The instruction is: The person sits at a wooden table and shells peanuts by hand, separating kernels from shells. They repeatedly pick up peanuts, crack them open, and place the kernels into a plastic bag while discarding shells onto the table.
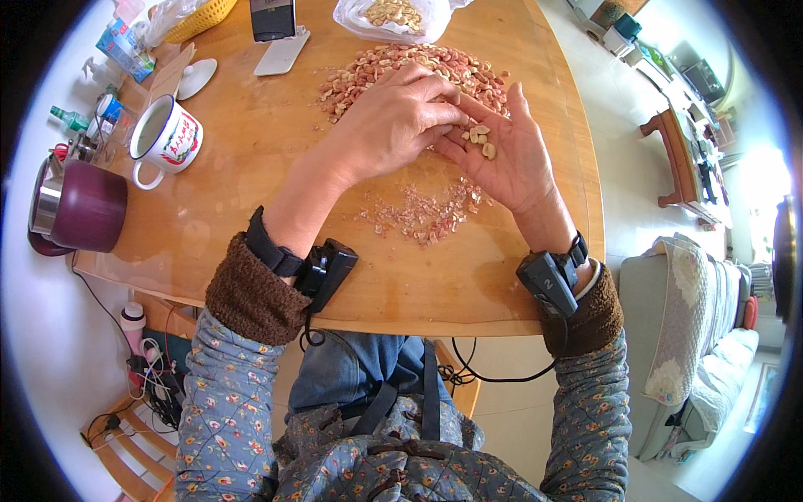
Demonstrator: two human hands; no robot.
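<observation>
My right hand lies palm up over the wooden table, with several pale peeled peanuts resting on the palm and lower fingers. My left hand reaches across from the left, its bent fingertips touching the fingers of my right hand; what lies between them is hidden. Behind both hands spreads a large heap of peanuts, mostly with reddish skins. Nearer to me, below the hands, loose peanut skins are scattered on the table. At the far edge a white plastic bag holds pale peanuts.
An enamel mug and a purple pot stand at the left. A phone leans on a white stand. Near it are a white lid, a yellow basket and a carton. Cables hang below the table's front edge.
</observation>
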